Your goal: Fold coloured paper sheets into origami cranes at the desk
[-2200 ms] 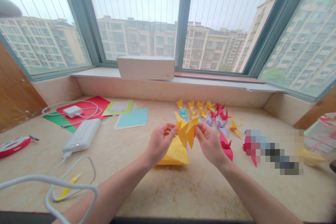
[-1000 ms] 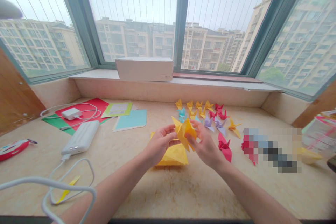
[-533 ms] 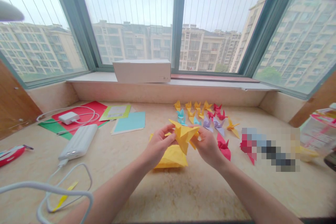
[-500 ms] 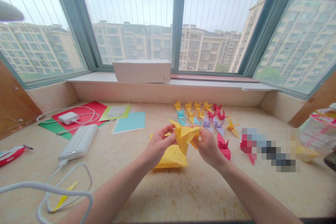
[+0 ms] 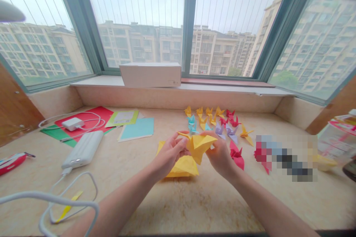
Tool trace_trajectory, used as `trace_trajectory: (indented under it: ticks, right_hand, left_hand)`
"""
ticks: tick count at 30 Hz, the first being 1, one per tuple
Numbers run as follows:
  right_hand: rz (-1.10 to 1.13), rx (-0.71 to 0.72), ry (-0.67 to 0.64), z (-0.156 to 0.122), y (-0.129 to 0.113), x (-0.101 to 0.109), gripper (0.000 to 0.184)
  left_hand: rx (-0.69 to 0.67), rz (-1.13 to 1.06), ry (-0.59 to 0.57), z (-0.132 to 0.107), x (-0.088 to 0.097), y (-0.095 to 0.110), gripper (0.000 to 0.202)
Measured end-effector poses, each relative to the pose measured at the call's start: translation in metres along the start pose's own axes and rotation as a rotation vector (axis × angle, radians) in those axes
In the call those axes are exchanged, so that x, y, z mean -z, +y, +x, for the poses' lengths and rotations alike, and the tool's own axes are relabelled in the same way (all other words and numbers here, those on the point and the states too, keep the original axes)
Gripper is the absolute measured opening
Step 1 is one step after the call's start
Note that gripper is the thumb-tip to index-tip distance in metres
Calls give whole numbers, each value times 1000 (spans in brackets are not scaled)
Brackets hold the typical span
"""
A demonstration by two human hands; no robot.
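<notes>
Between my two hands is a yellow origami crane (image 5: 200, 147), held above the counter with its wings spread. My left hand (image 5: 174, 152) pinches it from the left, thumb on top. From the right, my right hand (image 5: 219, 153) grips its other side, and those fingertips are partly hidden behind the paper. Below and behind my left hand lies yellow paper (image 5: 183, 167) on the counter. Red origami cranes (image 5: 237, 156) rest just right of my right hand, and an orange-yellow crane (image 5: 246, 134) is a little farther back.
Rows of small folded cranes (image 5: 213, 119) stand at the back. To the left are a blue paper stack (image 5: 137, 129), red paper (image 5: 100, 113), a white power bank (image 5: 83, 150) and a looping white cable (image 5: 69, 200). A plastic container (image 5: 339, 139) sits at right; a white box (image 5: 150, 75) is on the sill.
The yellow crane has turned, its wing now reaching farther right and its left point lying flatter. Both hands have shifted only slightly.
</notes>
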State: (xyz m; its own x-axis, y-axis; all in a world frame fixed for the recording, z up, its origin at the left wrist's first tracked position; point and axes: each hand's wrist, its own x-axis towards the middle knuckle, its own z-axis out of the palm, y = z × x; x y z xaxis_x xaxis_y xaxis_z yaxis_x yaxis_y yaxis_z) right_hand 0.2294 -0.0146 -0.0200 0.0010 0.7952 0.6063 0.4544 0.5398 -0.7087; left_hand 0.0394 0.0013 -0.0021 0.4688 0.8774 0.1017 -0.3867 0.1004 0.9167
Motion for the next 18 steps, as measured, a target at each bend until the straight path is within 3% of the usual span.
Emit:
trace_trajectory:
  ticks: [5, 11, 18]
  right_hand:
    - [-13, 90, -74, -3, -8, 6, 17]
    - [-29, 217, 9, -2, -7, 5, 11]
    - [-27, 228, 90, -3, -11, 7, 6]
  left_hand:
    - [-12, 198, 46, -2, 1, 1, 49]
    - [-59, 155, -33, -9, -3, 8, 42]
    - [-149, 322, -39, -11, 1, 7, 43]
